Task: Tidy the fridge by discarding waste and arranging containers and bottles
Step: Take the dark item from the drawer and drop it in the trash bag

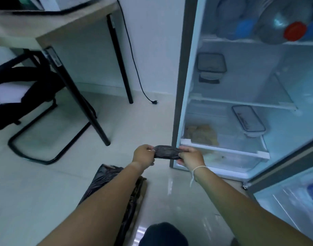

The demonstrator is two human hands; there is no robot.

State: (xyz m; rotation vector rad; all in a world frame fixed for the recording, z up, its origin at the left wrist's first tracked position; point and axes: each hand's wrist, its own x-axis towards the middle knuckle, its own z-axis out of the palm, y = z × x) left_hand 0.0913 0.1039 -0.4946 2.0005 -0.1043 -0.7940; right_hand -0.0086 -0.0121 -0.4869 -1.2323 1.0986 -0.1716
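My left hand (143, 154) and my right hand (191, 155) each pinch one end of a small folded black plastic bag (167, 152), stretched between them above the floor by the fridge's lower left corner. The fridge (183, 86) stands open on the right. A clear lidded container (211, 65) sits on its middle shelf, and another clear container (248, 121) on the shelf below. Large bottles lie on the top shelf, one with a red cap (294, 31) and one with a blue cap (244, 27). Brownish food (201, 134) lies in the bottom drawer.
A larger black bin bag (132, 196) lies on the tiled floor under my left forearm. A wooden desk with black legs (116, 55) and a black chair (33, 96) stand at the left. A loose power cord and plug (154, 102) lie by the wall. The fridge door (294, 201) hangs open at lower right.
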